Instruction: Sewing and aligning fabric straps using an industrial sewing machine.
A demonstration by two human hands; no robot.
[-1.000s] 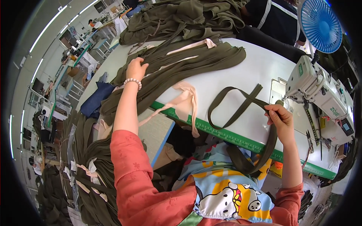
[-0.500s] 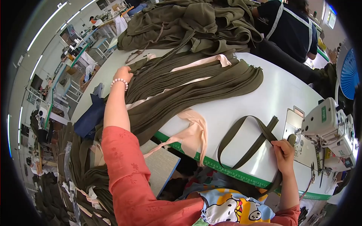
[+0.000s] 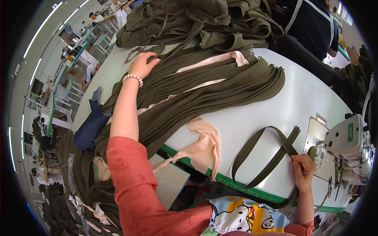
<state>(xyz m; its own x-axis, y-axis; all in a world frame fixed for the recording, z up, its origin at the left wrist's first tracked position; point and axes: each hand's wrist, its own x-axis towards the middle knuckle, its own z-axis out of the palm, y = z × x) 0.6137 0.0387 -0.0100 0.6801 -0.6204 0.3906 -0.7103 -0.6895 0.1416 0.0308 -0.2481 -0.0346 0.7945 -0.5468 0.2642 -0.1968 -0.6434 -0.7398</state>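
Two bare hands are busy at opposite ends of a white worktable (image 3: 252,118) with a green front edge. Far out on the person's left, the left hand (image 3: 143,65) lies with its fingers spread and bent on the upper end of a big stack of olive fabric strips (image 3: 204,88); it presses or takes hold of the top layer, but whether it really pinches a strip I cannot tell. The arm is stretched long, probably because the stack runs far across the table toward a heap of olive cloth (image 3: 197,19) at the back. Pale pink strips (image 3: 206,63) lie between the olive layers, possibly as dividers, and one pink piece (image 3: 204,147) hangs over the table edge. Close to the body, the right hand (image 3: 303,171) is clenched on a single olive strap (image 3: 267,157) that makes a long loop on the table; its crossed ends sit just beside the white sewing machine (image 3: 346,141), so it seems kept ready near the needle. Another person in dark clothes (image 3: 311,27) stands behind the table.
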